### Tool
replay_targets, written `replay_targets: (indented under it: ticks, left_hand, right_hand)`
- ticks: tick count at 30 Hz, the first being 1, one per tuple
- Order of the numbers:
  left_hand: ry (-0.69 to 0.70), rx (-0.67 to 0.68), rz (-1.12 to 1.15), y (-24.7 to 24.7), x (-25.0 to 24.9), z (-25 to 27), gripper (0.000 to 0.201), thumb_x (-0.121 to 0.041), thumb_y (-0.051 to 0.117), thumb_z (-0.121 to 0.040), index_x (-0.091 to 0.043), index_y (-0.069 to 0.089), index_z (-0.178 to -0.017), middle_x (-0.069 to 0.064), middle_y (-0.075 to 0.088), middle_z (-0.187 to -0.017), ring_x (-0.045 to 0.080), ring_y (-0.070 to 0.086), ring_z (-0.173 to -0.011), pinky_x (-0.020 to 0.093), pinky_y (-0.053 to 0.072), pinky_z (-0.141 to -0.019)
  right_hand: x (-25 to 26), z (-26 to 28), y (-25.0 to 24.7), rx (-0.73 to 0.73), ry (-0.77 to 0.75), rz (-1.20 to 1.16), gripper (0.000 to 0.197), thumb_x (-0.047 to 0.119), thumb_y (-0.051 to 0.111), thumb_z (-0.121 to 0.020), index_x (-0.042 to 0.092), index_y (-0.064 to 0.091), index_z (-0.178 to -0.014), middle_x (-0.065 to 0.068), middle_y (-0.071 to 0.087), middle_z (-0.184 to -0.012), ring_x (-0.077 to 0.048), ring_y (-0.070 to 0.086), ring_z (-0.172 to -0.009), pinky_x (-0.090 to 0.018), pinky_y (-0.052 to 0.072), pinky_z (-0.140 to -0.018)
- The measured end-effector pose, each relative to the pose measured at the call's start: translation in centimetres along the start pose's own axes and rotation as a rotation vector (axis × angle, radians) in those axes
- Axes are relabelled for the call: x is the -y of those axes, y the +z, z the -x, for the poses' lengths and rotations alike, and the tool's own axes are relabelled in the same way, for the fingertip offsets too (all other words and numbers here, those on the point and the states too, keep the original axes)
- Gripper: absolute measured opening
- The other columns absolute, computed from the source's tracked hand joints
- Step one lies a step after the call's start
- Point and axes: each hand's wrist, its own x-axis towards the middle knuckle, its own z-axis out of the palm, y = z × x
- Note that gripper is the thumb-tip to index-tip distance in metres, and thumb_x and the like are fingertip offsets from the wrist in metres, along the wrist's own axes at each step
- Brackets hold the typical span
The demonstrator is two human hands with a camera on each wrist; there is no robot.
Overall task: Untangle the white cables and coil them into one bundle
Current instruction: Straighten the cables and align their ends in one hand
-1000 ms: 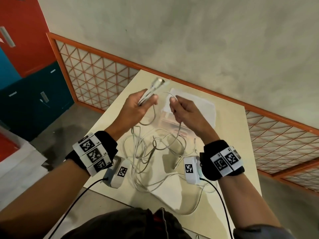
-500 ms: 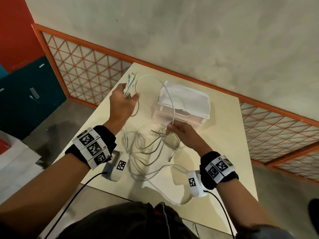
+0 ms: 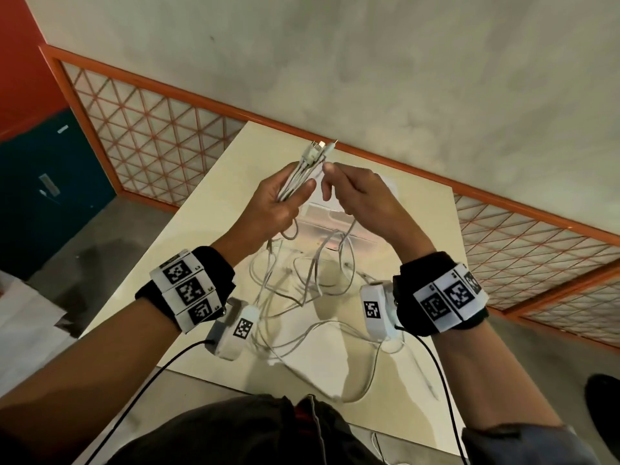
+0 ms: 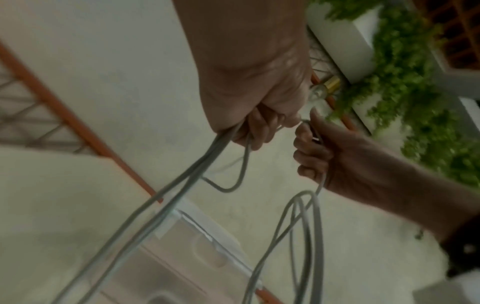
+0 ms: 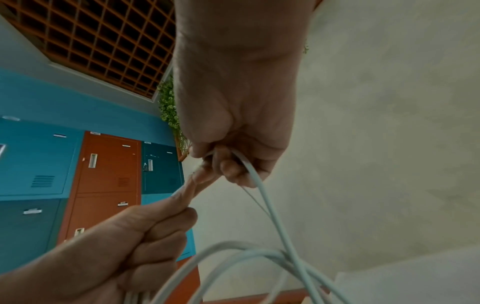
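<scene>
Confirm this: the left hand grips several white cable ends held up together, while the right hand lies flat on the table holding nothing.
Wrong about the right hand: the right wrist view shows it raised beside the left hand, its fingers curled round a white cable. The rest stands.

No words or brand names can be read. The white wristbands point(image 3: 191, 290) point(image 3: 451, 297) and the wrist camera housings point(image 3: 243, 327) point(image 3: 373, 308) in the lower half of the head view carry only black-and-white square code markers. Tiny characters beside the left band's markers are too small to make out. The small labels on the locker doors point(image 5: 107, 185) at the left of the right wrist view are blurred.
</scene>
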Motion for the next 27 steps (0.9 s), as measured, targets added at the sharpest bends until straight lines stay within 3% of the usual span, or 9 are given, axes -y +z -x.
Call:
replay_targets:
  ticks: [3, 5, 7, 10, 13, 16, 18, 24, 27]
  left_hand:
    - [0.037, -0.036, -0.050, 0.3, -0.8, -0.5, 0.021, -0.010, 0.047, -0.098, -0.007, 0.051, -0.119, -0.019, 0.045, -0.052, -0.003, 0.040, -0.040, 0.004, 0.030, -0.043]
    - [0.051, -0.079, -0.063, 0.3, -1.0, -0.8, 0.013, -0.010, 0.050, -0.097, -0.003, 0.054, -0.107, -0.020, 0.048, -0.051, -0.005, 0.044, -0.042, 0.002, 0.031, -0.046]
    - [0.087, -0.122, -0.105, -0.1, -0.7, -0.9, 0.010, -0.016, 0.057, -0.094, -0.010, 0.055, -0.087, -0.015, 0.045, -0.055, 0.001, 0.038, -0.047, 0.010, 0.031, -0.049]
    - [0.117, -0.210, -0.156, -0.7, 0.0, -0.6, 0.021, -0.023, 0.060, -0.093, -0.006, 0.055, -0.081, -0.001, 0.040, -0.061, 0.008, 0.036, -0.054, 0.018, 0.033, -0.053]
    - [0.106, -0.363, -0.157, -1.3, -0.3, -0.5, 0.024, -0.019, 0.057, -0.095, -0.005, 0.052, -0.075, -0.008, 0.036, -0.056, 0.002, 0.035, -0.045, 0.010, 0.033, -0.047]
    - [0.102, -0.487, -0.108, -2.1, -0.4, -0.4, 0.027, -0.018, 0.055, -0.096, -0.019, 0.044, -0.071, -0.013, 0.034, -0.051, 0.001, 0.033, -0.040, 0.010, 0.030, -0.043]
    - [0.104, -0.543, -0.106, -2.7, -0.3, -0.4, 0.021, -0.023, 0.056, -0.095, -0.017, 0.048, -0.076, -0.008, 0.032, -0.056, 0.001, 0.032, -0.043, 0.014, 0.030, -0.044]
    - [0.031, -0.468, -0.226, -3.4, 2.0, -0.1, 0.021, -0.031, 0.065, -0.088, -0.021, 0.054, -0.073, -0.006, 0.041, -0.056, 0.007, 0.036, -0.049, 0.026, 0.036, -0.051]
    - [0.012, -0.365, -0.323, -2.8, 3.0, 0.4, 0.020, -0.029, 0.067, -0.087, -0.016, 0.056, -0.074, -0.006, 0.043, -0.055, 0.004, 0.037, -0.047, 0.019, 0.034, -0.050]
  right_hand:
    - [0.3, -0.3, -0.5, 0.012, 0.019, -0.036, 0.046, 0.038, 0.038, -0.101, 0.009, 0.059, -0.073, 0.012, 0.040, -0.046, -0.003, 0.038, -0.047, -0.012, 0.030, -0.054]
    - [0.3, -0.3, -0.5, 0.048, 0.029, -0.090, 0.047, 0.037, 0.038, -0.101, 0.006, 0.061, -0.075, 0.015, 0.038, -0.044, -0.003, 0.036, -0.045, -0.012, 0.029, -0.053]
    - [-0.3, -0.1, -0.3, 0.071, 0.021, -0.165, 0.043, 0.036, 0.041, -0.101, 0.009, 0.060, -0.073, 0.013, 0.032, -0.045, -0.005, 0.030, -0.046, -0.015, 0.030, -0.051]
    - [-2.8, 0.6, 0.6, 0.106, 0.043, -0.184, 0.032, 0.035, 0.051, -0.097, 0.015, 0.056, -0.072, 0.013, 0.038, -0.053, -0.007, 0.034, -0.050, -0.019, 0.033, -0.053]
    - [-7.6, 1.7, 2.3, 0.239, 0.143, -0.114, 0.027, 0.038, 0.054, -0.094, 0.023, 0.057, -0.072, -0.007, 0.056, -0.069, -0.019, 0.053, -0.063, -0.034, 0.046, -0.069]
    - [-12.9, 3.7, 4.2, 0.418, 0.256, 0.046, 0.027, 0.028, 0.047, -0.099, 0.020, 0.061, -0.077, -0.003, 0.065, -0.085, -0.021, 0.062, -0.087, -0.041, 0.046, -0.094]
    - [-15.1, 5.1, 5.3, 0.456, 0.296, 0.104, 0.029, 0.023, 0.043, -0.101, 0.023, 0.062, -0.078, -0.003, 0.066, -0.091, -0.023, 0.062, -0.093, -0.042, 0.045, -0.098]
    - [-14.2, 4.1, 4.6, 0.044, 0.242, -0.195, 0.031, 0.011, 0.032, -0.103, 0.017, 0.054, -0.082, 0.003, 0.064, -0.066, -0.007, 0.061, -0.061, -0.018, 0.047, -0.066]
    - [-11.6, 2.4, 2.7, -0.176, 0.192, -0.305, 0.030, 0.017, 0.028, -0.104, 0.018, 0.049, -0.082, 0.007, 0.055, -0.052, -0.006, 0.054, -0.046, -0.020, 0.046, -0.053]
